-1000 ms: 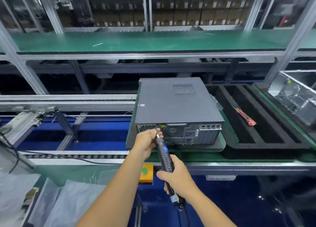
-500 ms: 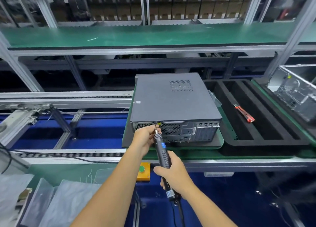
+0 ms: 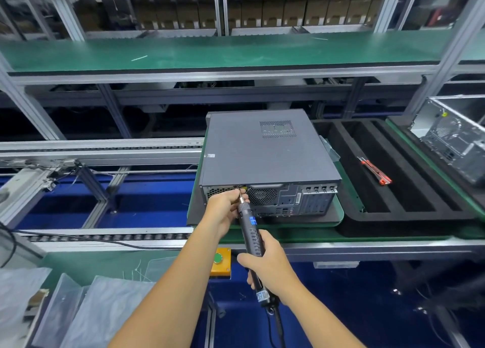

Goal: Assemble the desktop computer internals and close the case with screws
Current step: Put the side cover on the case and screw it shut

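While the closed desktop computer case (image 3: 267,153) lies flat on the green worktop (image 3: 349,190), rear panel facing the person, the right hand (image 3: 270,266) wraps the electric screwdriver (image 3: 250,229); the left hand (image 3: 225,206) pinches its bit, apparently steadying it on a rear screw.

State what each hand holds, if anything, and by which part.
The right hand grips the electric screwdriver round its lower body. The left hand pinches its tip end, steadying the bit against the computer case.
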Tool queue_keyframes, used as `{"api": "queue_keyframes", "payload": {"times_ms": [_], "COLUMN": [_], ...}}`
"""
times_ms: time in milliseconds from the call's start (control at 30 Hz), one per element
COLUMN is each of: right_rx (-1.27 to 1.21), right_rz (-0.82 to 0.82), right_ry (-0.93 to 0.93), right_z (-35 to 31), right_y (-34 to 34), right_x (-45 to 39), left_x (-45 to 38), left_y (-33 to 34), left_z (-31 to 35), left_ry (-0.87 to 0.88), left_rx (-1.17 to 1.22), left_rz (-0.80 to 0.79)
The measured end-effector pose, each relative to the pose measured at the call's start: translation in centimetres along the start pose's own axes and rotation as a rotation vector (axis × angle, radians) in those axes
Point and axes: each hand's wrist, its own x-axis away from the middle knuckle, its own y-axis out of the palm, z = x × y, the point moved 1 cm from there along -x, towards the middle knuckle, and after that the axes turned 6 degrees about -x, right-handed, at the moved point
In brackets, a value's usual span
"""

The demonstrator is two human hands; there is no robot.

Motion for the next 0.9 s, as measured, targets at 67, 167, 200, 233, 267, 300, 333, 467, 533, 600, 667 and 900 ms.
{"api": "queue_keyframes", "payload": {"times_ms": [67,167,200,233,267,300,333,467,533,600,667,900], "right_rx": [-0.005,-0.010,-0.011,-0.010,-0.008,-0.003,0.001,-0.006,-0.023,-0.038,-0.057,-0.016], "right_rz": [-0.001,-0.003,-0.003,-0.005,-0.007,-0.010,-0.015,-0.030,-0.012,0.018,0.046,0.083], "right_ry": [0.003,0.005,0.005,0.004,0.003,0.004,0.008,0.009,-0.018,-0.062,-0.097,-0.157], "right_z": [0.0,0.0,0.1,0.1,0.1,0.2,0.3,0.5,0.1,-0.6,-1.9,-5.8], "right_y": [0.1,0.0,0.0,0.0,0.0,0.0,0.0,-0.7,-1.6,-2.9,-4.7,-14.7], "right_x": [0.0,0.0,0.0,-0.1,-0.1,-0.1,0.0,0.2,0.4,0.5,0.3,-2.0], "left_x": [-0.1,0.0,0.0,0.0,0.0,0.0,0.1,0.4,0.6,0.8,0.8,-2.0], "left_y": [-0.1,-0.1,-0.1,-0.1,-0.2,-0.2,-0.2,0.5,2.0,4.2,6.8,17.7], "left_z": [0.0,0.0,0.0,0.0,0.0,0.0,-0.1,-0.1,0.5,1.7,3.1,5.6], "left_ry": [0.000,0.002,0.002,0.001,0.000,-0.001,-0.002,0.031,0.071,0.124,0.178,0.215], "left_rx": [-0.005,-0.012,-0.009,-0.007,-0.006,-0.004,-0.001,-0.013,-0.036,-0.033,-0.046,-0.133], "left_rz": [-0.002,0.000,0.000,-0.001,-0.002,-0.003,-0.004,0.000,-0.017,-0.061,-0.101,-0.089]}}
